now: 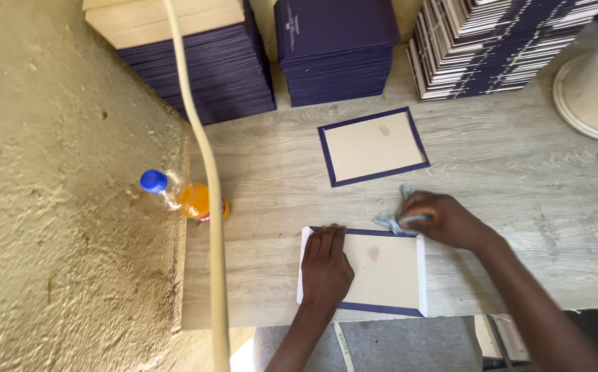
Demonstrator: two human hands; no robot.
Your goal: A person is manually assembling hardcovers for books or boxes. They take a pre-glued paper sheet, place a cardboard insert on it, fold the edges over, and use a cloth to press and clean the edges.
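1. Head view: the left hand (326, 265) lies flat, fingers together, pinning the near cover board (381, 272) at the table (519, 172) edge; the right hand (443, 220) clenches a grey cloth (396, 213) at its top corner.
2. Risk, as I judge it: uneven rubbing could shift the board or crease its white flaps.

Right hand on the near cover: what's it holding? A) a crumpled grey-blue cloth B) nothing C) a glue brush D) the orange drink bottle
A: the right hand grips a crumpled grey-blue cloth at the top right corner of the near cover; the bottle stands apart by the wall.
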